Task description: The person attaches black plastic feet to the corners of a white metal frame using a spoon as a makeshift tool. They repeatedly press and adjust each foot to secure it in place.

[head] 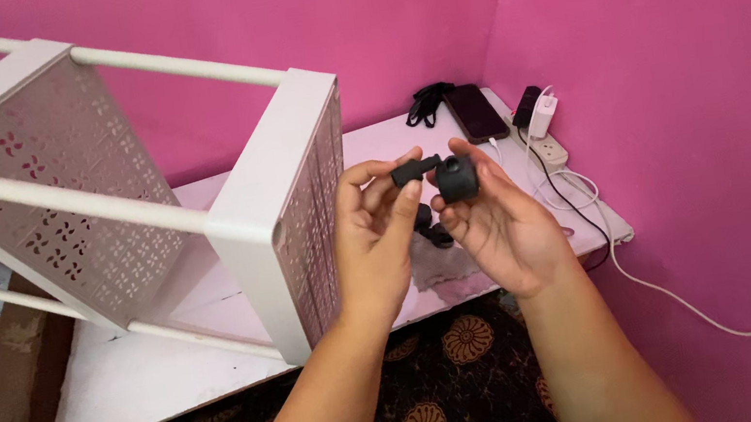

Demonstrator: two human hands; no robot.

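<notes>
Both hands raised above a low white table (126, 383), together gripping a small black caster wheel (455, 178). Left hand (378, 240) — thumb and fingertips pinch the caster's black stem, which sticks out to the left. Right hand (495, 224) — fingers curl around the round wheel body, thumb on top. More black casters (431, 229) lie on the table just behind the hands, partly hidden. White perforated metal rack (100, 201) lies on its side on the table, its end panel just left of the left hand. Far corner of the table: dark phone (475, 112) lying flat, black strap bundle (427, 102) beside it, white power strip (551, 149) with a white charger (542, 114) plugged in, white cable (703, 312) trailing off along the pink wall. Brown floral rug (460, 395) below. No labels readable.
</notes>
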